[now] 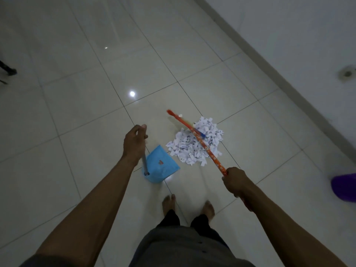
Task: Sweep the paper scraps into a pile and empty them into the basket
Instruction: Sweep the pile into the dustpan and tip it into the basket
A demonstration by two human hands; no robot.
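Though already gathered into one heap, not yet lifted: paper scraps (194, 147), white, torn small, on the tiled floor (81, 105), ahead of the bare feet (169, 202).

Dustpan (163, 166): blue, low at the floor, just beside the heap's near-left edge; contact with the heap not clear. Long metal handle, gripped near the top by the left hand (134, 143), fingers (138, 132) curled round it.

Broom (204, 151): red patterned stick slanting across above the heap, head blurred at the far side. Held at the near end by the right hand (234, 182), fingers closed round the stick.

Purple vessel (344, 187): cropped at the right edge, well apart from the heap; probably the basket, not certain.

Step in hand, as judged: piling finished, loading the heap into the dustpan about to begin.

Next move, as judged: dustpan lip pressed flat to the tile against the heap, mouth facing it; broom head set down behind the far side, then short strokes toward the pan. Light scraps likely to scatter under fast strokes.
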